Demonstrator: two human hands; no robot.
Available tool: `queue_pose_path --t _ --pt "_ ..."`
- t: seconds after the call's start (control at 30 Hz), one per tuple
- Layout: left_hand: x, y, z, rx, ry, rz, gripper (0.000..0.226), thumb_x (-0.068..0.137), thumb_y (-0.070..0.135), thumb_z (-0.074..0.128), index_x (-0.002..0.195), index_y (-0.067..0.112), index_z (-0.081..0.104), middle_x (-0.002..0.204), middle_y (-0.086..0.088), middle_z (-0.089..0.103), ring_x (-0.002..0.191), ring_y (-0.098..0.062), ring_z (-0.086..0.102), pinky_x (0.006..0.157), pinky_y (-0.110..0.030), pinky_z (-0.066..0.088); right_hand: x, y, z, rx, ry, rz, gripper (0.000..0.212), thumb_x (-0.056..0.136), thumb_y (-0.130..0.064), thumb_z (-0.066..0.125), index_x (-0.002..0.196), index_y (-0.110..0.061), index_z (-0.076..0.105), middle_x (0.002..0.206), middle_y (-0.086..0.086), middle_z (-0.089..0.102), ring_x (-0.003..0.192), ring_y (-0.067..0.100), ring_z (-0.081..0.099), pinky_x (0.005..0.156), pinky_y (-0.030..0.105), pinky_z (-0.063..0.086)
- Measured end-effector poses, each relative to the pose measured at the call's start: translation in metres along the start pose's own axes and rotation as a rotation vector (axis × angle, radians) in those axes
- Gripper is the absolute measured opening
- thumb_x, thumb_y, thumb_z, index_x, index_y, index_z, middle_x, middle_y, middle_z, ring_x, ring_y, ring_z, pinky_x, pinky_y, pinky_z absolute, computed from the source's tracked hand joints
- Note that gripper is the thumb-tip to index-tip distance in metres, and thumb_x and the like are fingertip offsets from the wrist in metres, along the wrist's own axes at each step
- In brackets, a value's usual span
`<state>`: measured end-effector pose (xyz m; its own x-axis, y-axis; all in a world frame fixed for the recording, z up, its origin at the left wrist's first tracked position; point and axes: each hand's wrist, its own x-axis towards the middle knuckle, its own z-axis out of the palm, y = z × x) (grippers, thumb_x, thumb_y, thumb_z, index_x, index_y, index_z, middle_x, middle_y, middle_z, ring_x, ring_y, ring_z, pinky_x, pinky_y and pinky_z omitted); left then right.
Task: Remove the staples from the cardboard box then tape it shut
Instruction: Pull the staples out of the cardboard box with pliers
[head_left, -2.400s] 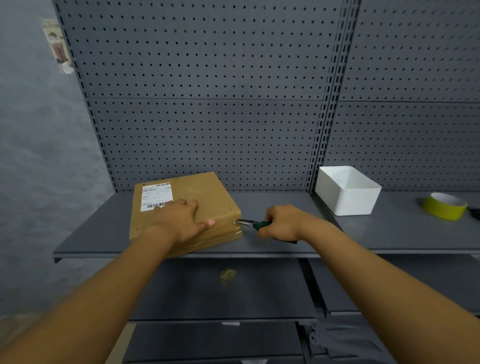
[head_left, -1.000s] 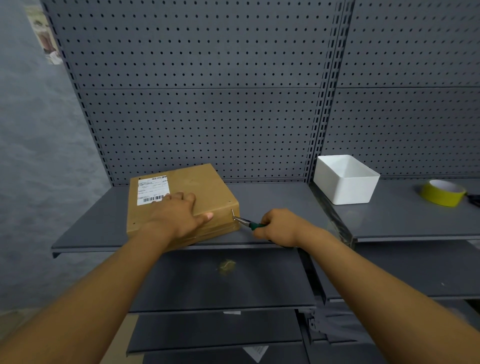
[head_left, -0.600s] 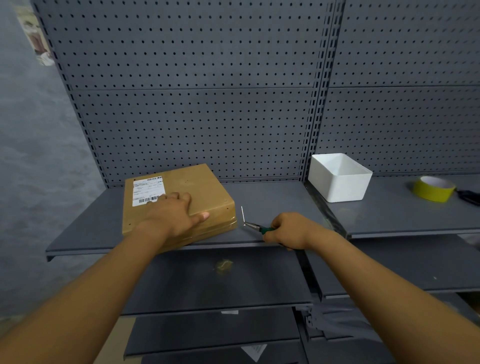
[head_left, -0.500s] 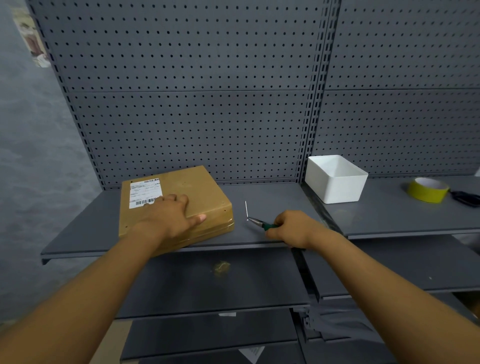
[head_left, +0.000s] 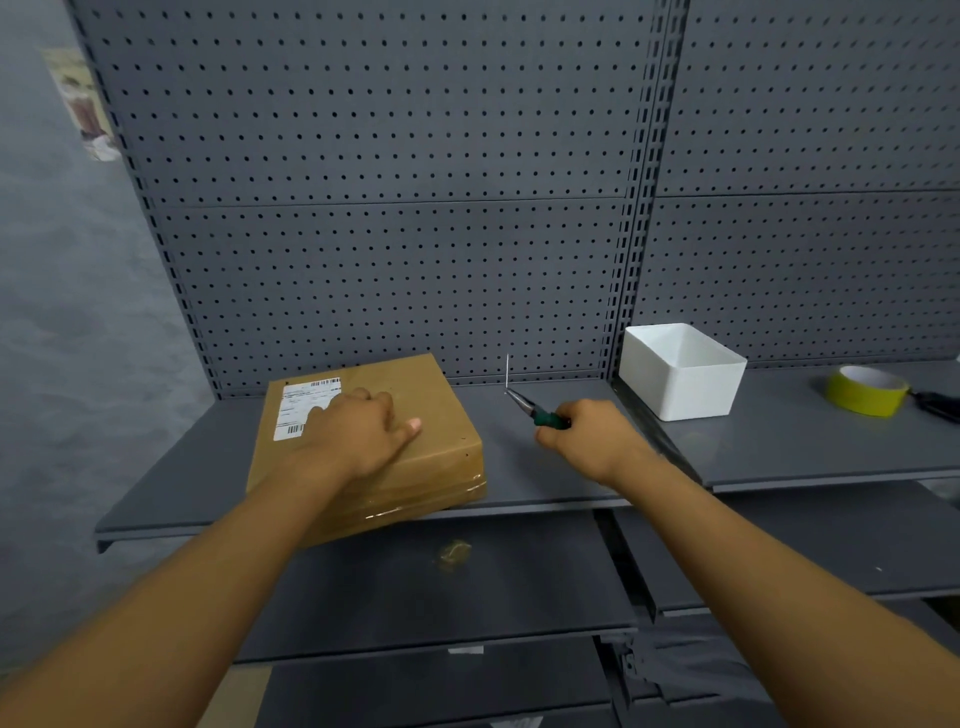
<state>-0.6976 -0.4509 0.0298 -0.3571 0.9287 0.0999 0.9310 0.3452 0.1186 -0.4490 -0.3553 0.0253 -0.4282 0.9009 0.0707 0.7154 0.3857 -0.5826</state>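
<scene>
Now that the thin metal staple (head_left: 507, 370) is pulled clear and pinched in the green-handled needle-nose pliers (head_left: 535, 410), gripped by the right hand (head_left: 589, 439), frame centre, the brown cardboard box (head_left: 374, 441) is pressed flat by the spread left hand (head_left: 358, 434) on the grey shelf (head_left: 530, 467); disposal judged next.

box (head_left: 415, 415) on left part of shelf (head_left: 545, 478), near its front edge, pegboard (head_left: 389, 234) behind. left hand (head_left: 358, 431) flat on top of box, just right of label (head_left: 304, 408). right hand (head_left: 592, 436) to the right of box, apart from it, holding pliers (head_left: 535, 410); staple (head_left: 507, 371) upright at pliers tip. bin (head_left: 680, 374) further right on next shelf section, tape (head_left: 865, 389) right of bin, well apart
</scene>
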Motion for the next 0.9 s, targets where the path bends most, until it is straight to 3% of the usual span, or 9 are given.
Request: queue_pose_path --t 0.2,0.27,0.4,0.53,0.67,0.9 --pt "0.027 0.052 -0.005 -0.054 0.129 0.152 0.037 0.096 0.048 0.040 0.110 0.018 0.056 0.111 -0.004 0.058 0.098 -0.021 0.052 0.078 -0.033 0.042 0.005 0.017 -0.013 -0.021 0.077 0.018 0.034 0.087 -0.037 0.058 0.067 -0.012 0.047 0.067 0.005 0.050 0.064 0.024 0.048 0.058 0.031 0.039" --pt "0.040 0.071 -0.004 -0.069 0.125 0.212 0.037 0.097 0.047 0.040 0.112 0.017 0.056 0.110 -0.006 0.058 0.097 -0.023 0.053 0.081 -0.036 0.045 0.012 0.029 -0.021 -0.021 0.105 0.031 0.033 0.087 -0.037 0.058 0.070 -0.011 0.050 0.068 0.005 0.051 0.066 0.025 0.050 0.060 0.031 0.040" --pt "0.071 0.113 -0.001 -0.023 0.110 0.318 0.039 0.098 0.044 0.040 0.124 0.018 0.050 0.123 -0.005 0.054 0.114 -0.024 0.049 0.093 -0.039 0.044 0.034 0.060 -0.045 -0.008 0.158 0.050 0.029 0.087 -0.037 0.057 0.081 -0.009 0.058 0.074 0.007 0.057 0.071 0.027 0.057 0.061 0.031 0.044" --pt "0.097 0.157 0.006 0.030 0.107 0.370 0.042 0.097 0.045 0.041 0.130 0.019 0.048 0.130 -0.003 0.052 0.120 -0.023 0.047 0.095 -0.037 0.040 0.058 0.102 -0.074 -0.033 0.195 0.068 0.028 0.087 -0.039 0.057 0.075 -0.013 0.056 0.071 0.006 0.056 0.067 0.025 0.055 0.054 0.028 0.038" --pt "0.120 0.195 0.022 0.022 0.085 0.375 0.042 0.097 0.045 0.042 0.129 0.019 0.049 0.128 -0.003 0.052 0.119 -0.023 0.047 0.097 -0.037 0.040 0.079 0.142 -0.101 -0.033 0.205 0.128 0.032 0.087 -0.038 0.057 0.070 -0.013 0.051 0.067 0.003 0.052 0.061 0.022 0.050 0.051 0.027 0.034" --pt "0.141 0.228 0.043 0.041 0.017 0.346 0.041 0.097 0.043 0.043 0.130 0.018 0.047 0.128 -0.004 0.052 0.119 -0.023 0.047 0.098 -0.037 0.038 0.107 0.187 -0.127 -0.144 0.190 0.218 0.028 0.084 -0.039 0.057 0.080 -0.011 0.057 0.077 0.005 0.056 0.069 0.024 0.055 0.051 0.026 0.034"
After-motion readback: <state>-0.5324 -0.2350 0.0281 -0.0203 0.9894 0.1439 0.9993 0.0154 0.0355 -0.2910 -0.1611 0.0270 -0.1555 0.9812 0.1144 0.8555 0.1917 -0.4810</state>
